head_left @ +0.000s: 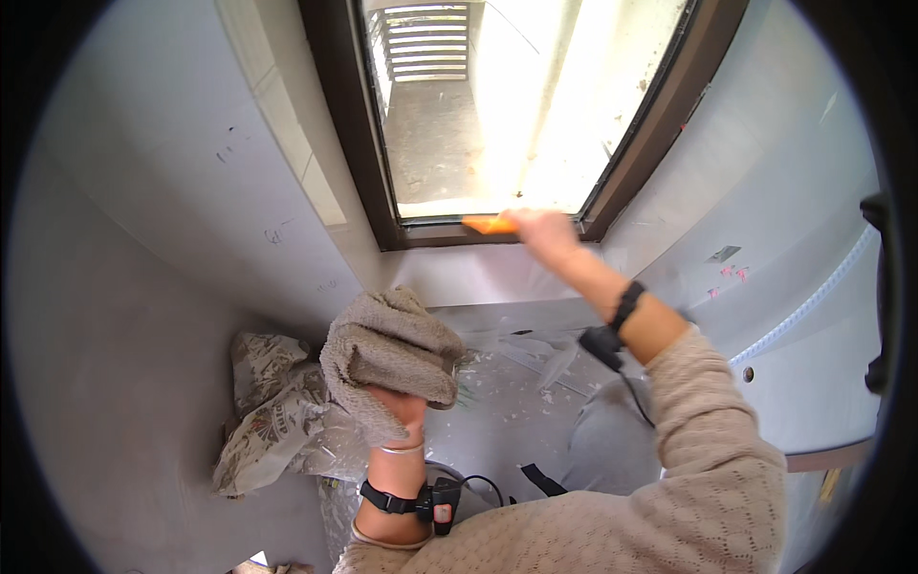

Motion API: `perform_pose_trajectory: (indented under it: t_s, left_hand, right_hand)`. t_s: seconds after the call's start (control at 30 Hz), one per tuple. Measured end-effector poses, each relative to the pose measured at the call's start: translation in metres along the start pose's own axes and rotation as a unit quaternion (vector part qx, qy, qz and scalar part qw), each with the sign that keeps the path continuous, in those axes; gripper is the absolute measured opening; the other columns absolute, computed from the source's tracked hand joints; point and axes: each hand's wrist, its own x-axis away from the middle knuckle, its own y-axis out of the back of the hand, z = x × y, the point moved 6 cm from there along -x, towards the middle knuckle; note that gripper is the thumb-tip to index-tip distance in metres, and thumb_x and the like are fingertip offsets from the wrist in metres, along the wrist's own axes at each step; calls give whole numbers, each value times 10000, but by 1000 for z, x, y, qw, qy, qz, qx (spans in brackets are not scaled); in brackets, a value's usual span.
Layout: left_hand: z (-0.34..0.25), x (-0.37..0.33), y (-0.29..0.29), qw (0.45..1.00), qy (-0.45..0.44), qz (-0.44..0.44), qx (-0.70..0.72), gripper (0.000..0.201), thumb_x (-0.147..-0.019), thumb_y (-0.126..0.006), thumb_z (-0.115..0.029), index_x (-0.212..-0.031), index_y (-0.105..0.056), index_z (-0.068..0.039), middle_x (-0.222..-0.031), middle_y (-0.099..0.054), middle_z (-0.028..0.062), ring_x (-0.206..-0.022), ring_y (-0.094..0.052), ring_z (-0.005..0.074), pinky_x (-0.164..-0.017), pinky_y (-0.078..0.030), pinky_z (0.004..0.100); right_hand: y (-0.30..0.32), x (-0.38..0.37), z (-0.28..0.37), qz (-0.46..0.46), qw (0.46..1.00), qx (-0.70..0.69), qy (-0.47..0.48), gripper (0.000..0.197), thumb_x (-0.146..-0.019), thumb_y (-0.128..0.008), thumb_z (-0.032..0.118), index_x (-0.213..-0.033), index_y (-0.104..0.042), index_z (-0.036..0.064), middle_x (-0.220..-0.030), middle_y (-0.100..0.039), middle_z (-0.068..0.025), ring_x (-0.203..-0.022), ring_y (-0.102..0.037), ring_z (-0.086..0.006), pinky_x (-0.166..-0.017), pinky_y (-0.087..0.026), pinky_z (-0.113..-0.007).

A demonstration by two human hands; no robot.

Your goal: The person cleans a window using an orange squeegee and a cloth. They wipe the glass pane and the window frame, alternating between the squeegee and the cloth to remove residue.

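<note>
A grey-brown towel (397,344) lies bunched over my left hand (402,409), which holds it up below the window sill; the towel hides most of the fingers. My right hand (545,232) is closed around a flat orange scraper (490,225), slightly blurred. The scraper's tip reaches left along the bottom rail of the dark brown window frame (445,235). Whether its edge touches the frame or glass, I cannot tell. Behind it stands the bright window pane (430,143).
A pale sill (478,273) runs under the window between white walls marked with smudges. Crumpled dirty sacks (277,421) lie at the lower left. The grey floor (488,411) is spattered with debris. A pale corrugated hose (803,304) runs along the right.
</note>
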Motion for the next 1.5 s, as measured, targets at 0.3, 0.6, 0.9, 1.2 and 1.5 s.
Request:
perform_pose_trajectory:
  t_s: [0.3, 0.6, 0.9, 1.2, 1.5]
  left_hand:
    - [-5, 7, -16, 997, -20, 59, -37, 437, -957, -422, -414, -1210, -524, -72, -1192, -551, 99, -1125, -505, 260, -1030, -364, 431]
    - [0, 13, -15, 998, 11, 52, -19, 496, -954, -439, -425, -1300, -472, -72, -1312, -509, 125, -1226, -467, 308, -1064, -356, 482]
    - [-2, 13, -27, 996, 12, 84, 1, 475, -955, -434, -430, -1267, -497, -77, -1282, -524, 107, -1207, -470, 282, -1081, -315, 460]
    - [-6, 14, -18, 999, -7, 44, -15, 469, -951, -449, -440, -1266, -505, -97, -1270, -533, 88, -1192, -480, 271, -1066, -335, 444]
    - [-4, 12, -10, 998, 28, 43, 26, 497, -946, -456, -442, -1304, -474, -97, -1326, -495, 106, -1238, -447, 288, -1083, -316, 470]
  right_hand:
    - [27, 16, -49, -146, 989, 3, -10, 192, -849, -534, 105, -975, -647, 195, -757, -650, -54, -661, -649, -243, -551, -508, -346]
    - [5, 21, -76, -47, 998, -24, -43, 224, -807, -631, 118, -1017, -658, 192, -824, -671, -77, -723, -652, -268, -627, -511, -367]
    - [27, -12, -69, -10, 1000, 0, 22, 188, -867, -606, 231, -1048, -621, 178, -736, -655, -95, -674, -639, -292, -583, -487, -406]
    - [-15, -9, -59, 148, 988, -25, 31, 329, -839, -648, 260, -1155, -606, 180, -840, -659, -146, -789, -633, -343, -704, -503, -421]
    - [-38, -7, -94, 147, 988, -15, 52, 318, -863, -616, 243, -1175, -589, 191, -834, -661, -147, -786, -633, -337, -708, -498, -429]
